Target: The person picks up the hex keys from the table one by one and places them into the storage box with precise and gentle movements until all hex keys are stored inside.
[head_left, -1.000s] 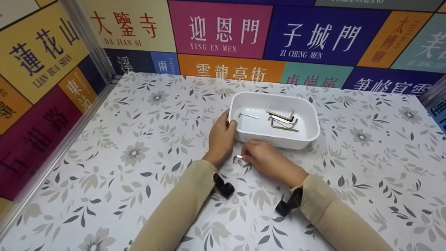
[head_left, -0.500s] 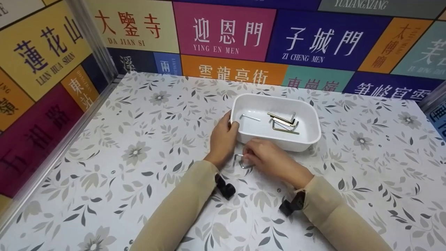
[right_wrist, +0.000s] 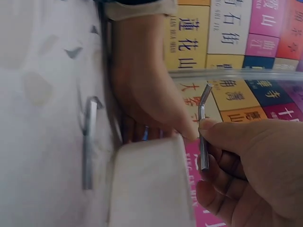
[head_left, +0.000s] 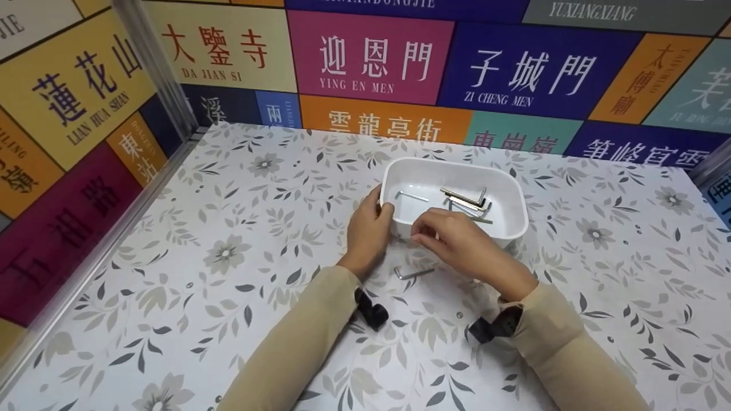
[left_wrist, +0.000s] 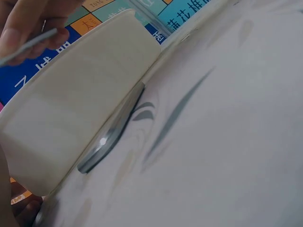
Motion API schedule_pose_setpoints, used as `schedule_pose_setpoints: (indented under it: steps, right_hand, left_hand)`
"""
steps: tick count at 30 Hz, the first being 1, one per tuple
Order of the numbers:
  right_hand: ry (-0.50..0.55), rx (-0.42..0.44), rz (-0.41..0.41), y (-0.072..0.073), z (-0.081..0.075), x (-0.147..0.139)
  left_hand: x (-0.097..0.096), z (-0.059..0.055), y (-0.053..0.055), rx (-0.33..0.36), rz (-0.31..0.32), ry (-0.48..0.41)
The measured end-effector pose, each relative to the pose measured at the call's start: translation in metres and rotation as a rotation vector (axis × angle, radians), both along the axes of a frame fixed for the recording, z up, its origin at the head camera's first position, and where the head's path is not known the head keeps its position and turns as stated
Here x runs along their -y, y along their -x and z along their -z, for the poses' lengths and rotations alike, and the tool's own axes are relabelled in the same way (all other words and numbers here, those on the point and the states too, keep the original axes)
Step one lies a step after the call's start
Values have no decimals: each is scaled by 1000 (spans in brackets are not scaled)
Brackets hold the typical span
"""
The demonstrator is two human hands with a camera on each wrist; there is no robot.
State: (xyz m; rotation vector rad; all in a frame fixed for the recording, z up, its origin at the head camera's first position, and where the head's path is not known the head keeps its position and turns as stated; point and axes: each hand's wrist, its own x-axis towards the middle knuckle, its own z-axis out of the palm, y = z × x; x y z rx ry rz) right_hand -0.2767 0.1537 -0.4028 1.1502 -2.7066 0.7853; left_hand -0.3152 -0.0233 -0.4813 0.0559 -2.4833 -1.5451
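Observation:
My left hand [head_left: 367,233] grips the left end of a white plastic box [head_left: 515,214], thumb over its rim. Pinched between thumb and fingers of my right hand [right_wrist: 255,161] is a short silver hex key [right_wrist: 204,153]. In the head view that right hand [head_left: 460,240] is raised at the box's front wall, and the key hardly shows. A second silver hex key [head_left: 416,274] lies on the table in front of the box; the left wrist view shows this table key [left_wrist: 111,135] too. Several gold and silver hex keys [head_left: 465,202] lie inside, with one silver key [head_left: 414,196] apart at the left.
A floral-patterned cloth [head_left: 285,217] covers the table. Behind it rises a panel wall [head_left: 365,57] of coloured signs, and another sign panel [head_left: 68,188] stands along the left side. Black wrist cameras [head_left: 374,314] sit at both sleeves.
My right hand has picked one hex key off the table and lifted it up and right to the box's front. The other key stays on the table. My left hand keeps its grip.

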Motion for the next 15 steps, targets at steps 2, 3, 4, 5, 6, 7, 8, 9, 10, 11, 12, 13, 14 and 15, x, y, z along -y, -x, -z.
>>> schedule_pose_setpoints:
  steps: [2,3,4,5,6,7,8,9,10,11,12,13,14,15]
  right_hand:
    - [14,-2,25,4,-5,-3]
    - [18,-2,37,7,-7,-4]
    - [24,-3,47,9,-9,-5]
    - [30,0,56,12,-11,-7]
    - [37,0,63,15,-12,-8]
    - [44,-1,70,18,-13,-9]
    - [48,-3,75,21,-14,-9]
    - [49,-4,80,25,-15,-10]
    - [50,0,85,28,-16,-10]
    - [50,5,91,32,-17,-9]
    - [49,14,98,36,-18,-8]
    - [46,24,107,39,-19,-8]
    - [38,30,119,43,-21,-8]
    - [27,36,135,46,-23,-8]
  left_hand:
    - [0,0,0,-2,-10,-3]
    - [0,0,0,-2,-13,-2]
    - [0,-1,0,-2,-14,-3]
    - [0,-1,0,-2,-13,-4]
    - [0,-1,0,-2,-12,-4]
    - [-1,-1,0,-1,-10,-5]
    - [-1,-1,0,-1,-9,-4]
    - [-1,0,0,-2,-8,-5]
    - [-1,0,0,-3,-10,-6]
    - [-1,0,0,-2,-14,-8]
    - [0,0,1,-1,-18,-10]
    - [-1,0,1,0,-21,-12]
    - [-2,0,1,1,-26,-13]
    - [-2,0,1,3,-30,-13]
